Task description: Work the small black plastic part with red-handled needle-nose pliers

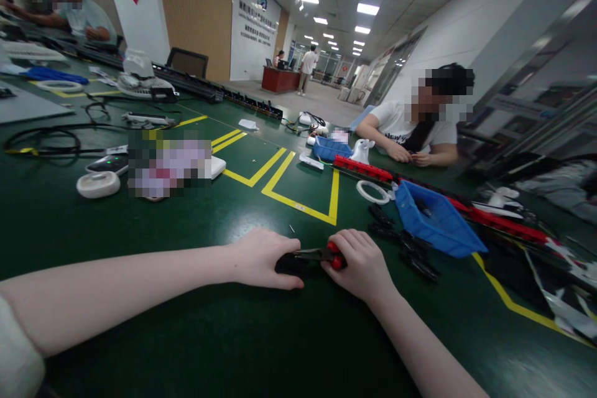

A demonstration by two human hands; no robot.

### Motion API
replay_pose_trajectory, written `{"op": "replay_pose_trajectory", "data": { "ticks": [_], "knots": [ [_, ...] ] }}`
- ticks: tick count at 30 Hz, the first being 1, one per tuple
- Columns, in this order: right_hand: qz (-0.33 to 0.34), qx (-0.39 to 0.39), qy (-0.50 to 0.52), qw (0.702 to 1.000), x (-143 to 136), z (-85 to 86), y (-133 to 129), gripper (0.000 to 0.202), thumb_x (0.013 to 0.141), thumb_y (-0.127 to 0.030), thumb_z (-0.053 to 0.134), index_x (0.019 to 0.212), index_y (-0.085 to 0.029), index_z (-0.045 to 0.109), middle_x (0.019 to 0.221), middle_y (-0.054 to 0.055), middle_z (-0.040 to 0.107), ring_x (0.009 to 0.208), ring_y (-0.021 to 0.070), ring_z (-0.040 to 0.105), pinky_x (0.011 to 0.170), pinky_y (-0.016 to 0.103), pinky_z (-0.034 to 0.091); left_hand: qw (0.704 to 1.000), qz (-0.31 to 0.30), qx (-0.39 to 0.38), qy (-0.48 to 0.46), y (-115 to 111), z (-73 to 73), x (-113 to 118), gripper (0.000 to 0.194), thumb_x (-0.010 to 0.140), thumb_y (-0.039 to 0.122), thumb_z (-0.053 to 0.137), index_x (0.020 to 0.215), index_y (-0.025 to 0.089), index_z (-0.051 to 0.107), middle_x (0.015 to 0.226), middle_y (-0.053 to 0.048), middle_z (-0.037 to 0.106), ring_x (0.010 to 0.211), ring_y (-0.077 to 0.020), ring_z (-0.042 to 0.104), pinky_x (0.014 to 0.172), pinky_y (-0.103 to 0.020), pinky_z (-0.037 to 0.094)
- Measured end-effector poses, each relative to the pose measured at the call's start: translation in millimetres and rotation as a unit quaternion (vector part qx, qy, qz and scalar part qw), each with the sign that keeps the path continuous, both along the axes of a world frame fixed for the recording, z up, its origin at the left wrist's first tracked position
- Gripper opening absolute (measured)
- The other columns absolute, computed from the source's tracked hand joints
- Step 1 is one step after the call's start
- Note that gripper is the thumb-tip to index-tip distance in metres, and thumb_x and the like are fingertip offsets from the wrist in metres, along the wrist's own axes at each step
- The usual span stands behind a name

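My right hand (360, 266) is closed around the red handles of a pair of pliers (334, 255). Their dark metal jaws point left and meet a small black part (290, 263), though the exact contact is too small to make out. That black part is gripped between the thumb and fingers of my left hand (261, 258), which hide some of it. On the green table (224, 329), just beyond both hands, lies a thin metal pin (291, 229).
Right of my hands are a blue bin (436, 217), several black parts (410, 245) and a white ring (372, 192). A phone (170, 168) and a white case (98, 185) lie at left. Yellow tape (302, 206) marks the table. Across it sits another person (420, 121).
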State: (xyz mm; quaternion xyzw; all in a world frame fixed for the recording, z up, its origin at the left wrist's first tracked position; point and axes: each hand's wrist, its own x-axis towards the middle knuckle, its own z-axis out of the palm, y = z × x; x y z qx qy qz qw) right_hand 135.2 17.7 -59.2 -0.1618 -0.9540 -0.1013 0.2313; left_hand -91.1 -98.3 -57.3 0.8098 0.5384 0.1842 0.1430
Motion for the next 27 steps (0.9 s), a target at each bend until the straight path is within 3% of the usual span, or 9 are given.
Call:
{"op": "replay_pose_trajectory", "data": {
  "ticks": [16,27],
  "knots": [
    [0.011,-0.008,-0.032,0.999,-1.8,4.2,-1.9,0.018,0.076,-0.023,0.067,0.092,-0.018,0.060,0.089,0.009,0.068,0.084,0.0248,0.061,0.078,0.037,0.046,1.000,-0.004,-0.022,0.002,0.7,3.8,-1.0,0.040,0.085,0.060,0.064,0.095,0.022,0.060,0.077,0.000,0.066,0.063,-0.0170,0.062,0.051,-0.024,0.034],
    [0.005,-0.012,-0.046,0.999,-1.9,3.5,-2.6,0.013,0.076,-0.022,0.066,0.085,-0.019,0.056,0.081,0.006,0.063,0.074,0.0215,0.056,0.069,0.034,0.041,0.999,-0.026,-0.024,-0.007,0.2,4.2,-4.4,0.039,0.085,0.058,0.065,0.096,0.021,0.062,0.078,0.000,0.066,0.065,-0.0174,0.063,0.052,-0.024,0.036]
  ]
}}
